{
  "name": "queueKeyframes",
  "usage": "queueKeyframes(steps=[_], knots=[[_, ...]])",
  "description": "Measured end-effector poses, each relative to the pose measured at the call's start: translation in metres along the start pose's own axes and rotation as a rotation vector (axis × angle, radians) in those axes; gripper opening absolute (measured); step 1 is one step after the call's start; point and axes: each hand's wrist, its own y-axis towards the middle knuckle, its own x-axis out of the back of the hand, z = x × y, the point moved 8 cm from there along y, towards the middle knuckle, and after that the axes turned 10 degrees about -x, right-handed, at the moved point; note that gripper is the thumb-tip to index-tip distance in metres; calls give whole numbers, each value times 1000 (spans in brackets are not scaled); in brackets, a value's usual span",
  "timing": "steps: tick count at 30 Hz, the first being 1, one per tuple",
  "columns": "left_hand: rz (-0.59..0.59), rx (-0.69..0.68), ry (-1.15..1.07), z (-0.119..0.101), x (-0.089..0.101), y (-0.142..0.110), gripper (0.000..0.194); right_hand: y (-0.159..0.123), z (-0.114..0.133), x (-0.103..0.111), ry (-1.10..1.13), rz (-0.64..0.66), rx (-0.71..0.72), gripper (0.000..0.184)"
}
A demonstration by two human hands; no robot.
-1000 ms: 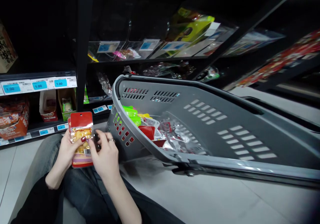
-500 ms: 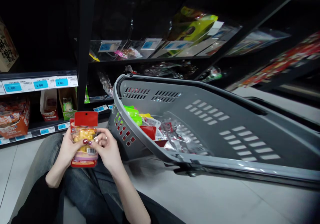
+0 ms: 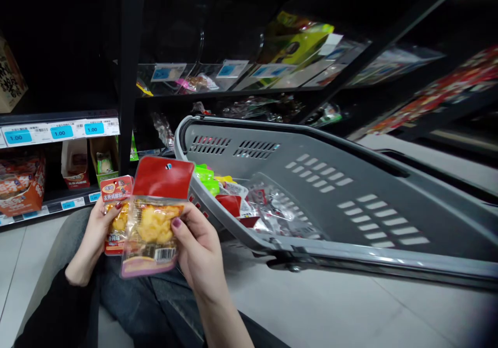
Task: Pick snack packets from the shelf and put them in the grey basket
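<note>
My right hand (image 3: 202,247) pinches a clear snack packet with a red header (image 3: 155,226) by its right edge. Yellow food and a barcode show through its plastic. My left hand (image 3: 91,239) is closed on a smaller-looking red snack packet (image 3: 116,188), thumb on its front. The right packet overlaps the right side of the left one, and both are upright above my knees. Just right of them stands a grey shopping basket (image 3: 322,161). Inside lie a bright green packet (image 3: 210,179), a red packet (image 3: 229,204) and several clear packets (image 3: 272,213).
A black shelf upright (image 3: 130,68) stands ahead. Price labels (image 3: 60,131) line the shelf edges at left, above an orange box of snacks (image 3: 21,182). Clear bins with bags (image 3: 299,47) fill the shelves behind the basket. Pale floor tiles (image 3: 342,306) extend below it.
The two packets were stacked together in both hands. My right hand has drawn the front one right and toward me, uncovering the red packet in my left hand.
</note>
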Motion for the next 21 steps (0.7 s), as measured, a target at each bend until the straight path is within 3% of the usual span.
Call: queueKeyframes(steps=[9, 13, 17, 21], knots=[[-61, 20, 45, -2, 0, -3, 46, -4, 5, -9, 83, 39, -64, 12], [-49, 30, 3, 5, 2, -2, 46, -3, 3, -21, 445, 154, -177, 12], [-65, 31, 18, 6, 4, -2, 45, -6, 13, -43, 859, 378, -231, 38], [-54, 36, 45, 5, 3, -2, 45, -4, 17, -48, 924, 368, -192, 47]])
